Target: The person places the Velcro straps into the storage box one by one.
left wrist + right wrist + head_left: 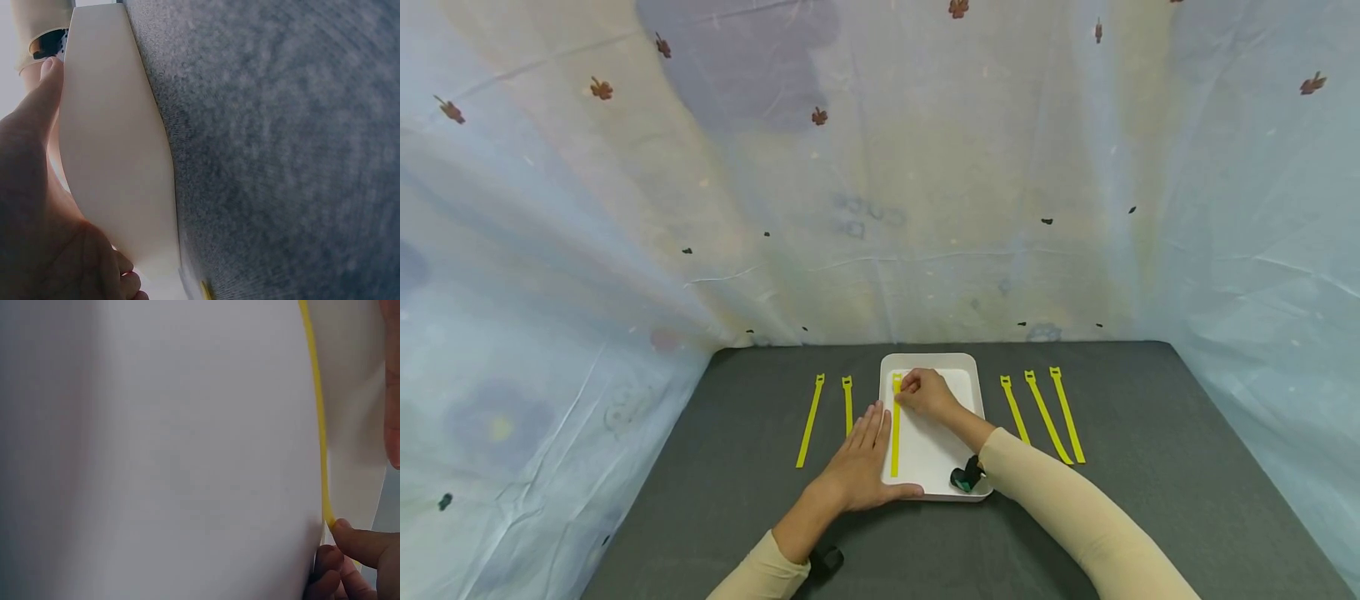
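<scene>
A shallow white tray (936, 454) lies on the dark cloth. Along its left side inside runs a yellow hook-and-loop cable strap (895, 446) with a slotted head at the far end. My right hand (927, 393) pinches this strap near its head; in the right wrist view the thumb (359, 542) presses on the yellow band. Straight-fingered, my left hand (859, 468) rests at the tray's left side, its thumb along the near rim. The left wrist view shows the tray's outer wall (115, 137) beside that hand.
Two more yellow straps, an outer one (809, 421) and an inner one (847, 404), lie left of the tray. Three others lie to its right, the outermost strap (1067, 417) farthest away. A patterned curtain (925, 208) hangs behind the dark-covered table (1150, 500).
</scene>
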### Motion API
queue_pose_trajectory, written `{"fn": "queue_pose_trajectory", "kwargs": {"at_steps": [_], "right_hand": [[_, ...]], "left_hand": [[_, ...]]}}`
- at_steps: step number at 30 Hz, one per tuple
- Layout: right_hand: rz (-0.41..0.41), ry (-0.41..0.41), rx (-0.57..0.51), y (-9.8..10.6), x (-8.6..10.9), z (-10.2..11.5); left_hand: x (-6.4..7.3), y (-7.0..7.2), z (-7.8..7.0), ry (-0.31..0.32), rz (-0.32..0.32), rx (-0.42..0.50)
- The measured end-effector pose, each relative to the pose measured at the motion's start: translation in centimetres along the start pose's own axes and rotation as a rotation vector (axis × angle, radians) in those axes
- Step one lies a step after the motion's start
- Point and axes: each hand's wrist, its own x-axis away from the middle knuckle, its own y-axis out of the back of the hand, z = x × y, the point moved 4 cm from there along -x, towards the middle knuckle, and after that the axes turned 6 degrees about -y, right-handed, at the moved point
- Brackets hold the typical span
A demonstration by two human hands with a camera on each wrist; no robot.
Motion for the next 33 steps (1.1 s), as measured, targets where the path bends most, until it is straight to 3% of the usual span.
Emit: {"fn": "queue_pose_trajectory", "kwargs": {"at_steps": [6, 18, 33], "right_hand": [[-0.026, 0.007, 0.027, 0.1, 0.2, 0.2], [0.023, -0.03, 0.044, 0.8, 0.7, 0.8], [0.049, -0.026, -0.004, 4.9, 2.3, 2.3]], "left_hand": [[-0.1, 0.2, -0.1, -0.001, 0.001, 0.003], [-0.1, 0.1, -0.3, -0.004, 0.002, -0.002], [-0.2, -0.2, 0.1, 0.012, 0.003, 0.001]]}}
